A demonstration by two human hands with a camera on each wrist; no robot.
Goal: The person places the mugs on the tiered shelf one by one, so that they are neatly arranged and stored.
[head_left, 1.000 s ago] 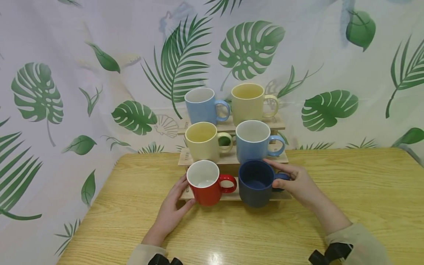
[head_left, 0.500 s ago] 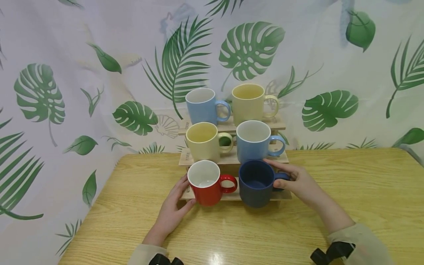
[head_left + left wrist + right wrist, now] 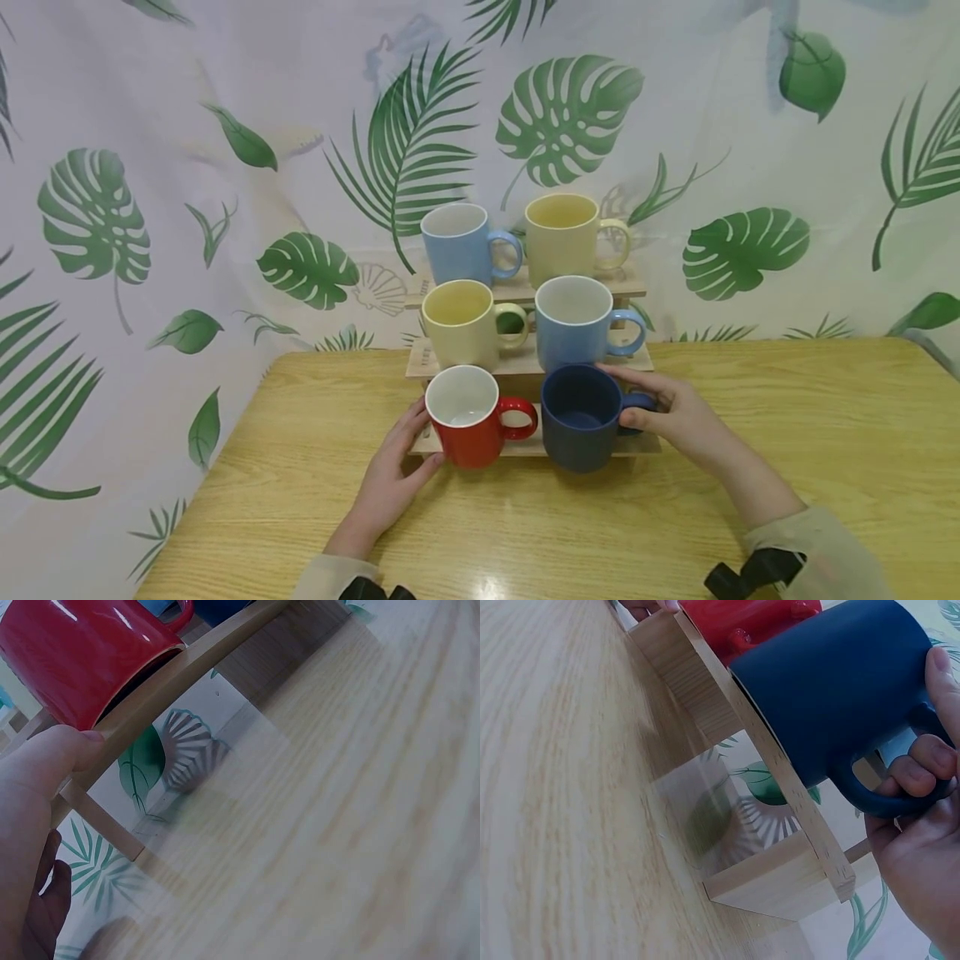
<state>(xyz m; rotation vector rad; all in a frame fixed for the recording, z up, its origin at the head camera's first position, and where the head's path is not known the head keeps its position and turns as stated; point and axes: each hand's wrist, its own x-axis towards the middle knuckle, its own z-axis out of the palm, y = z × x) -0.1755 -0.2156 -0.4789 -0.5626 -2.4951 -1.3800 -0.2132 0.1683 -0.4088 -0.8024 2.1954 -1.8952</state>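
Observation:
A three-tier wooden rack (image 3: 525, 446) carries mugs, two on each tier. My left hand (image 3: 386, 479) holds the left end of its lowest shelf, beside a red mug (image 3: 471, 442) with a white inside. In the left wrist view the thumb (image 3: 79, 746) lies on the shelf edge by the red mug's base, the other fingers lower down outside the end. On the right of that shelf stands a dark blue mug (image 3: 577, 437). My right hand (image 3: 686, 421) grips its handle (image 3: 889, 799), with fingers curled through it and one finger up at the rim.
On the middle tier are a yellow mug (image 3: 459, 329) and a light blue mug (image 3: 572, 329). The top tier bears another light blue mug (image 3: 453, 246) and another yellow mug (image 3: 561, 242). Behind the wood-grain table (image 3: 787, 433) hangs a leaf-print cloth (image 3: 660, 83).
The view shifts very slightly. Both hands and all the mugs keep their places on the rack.

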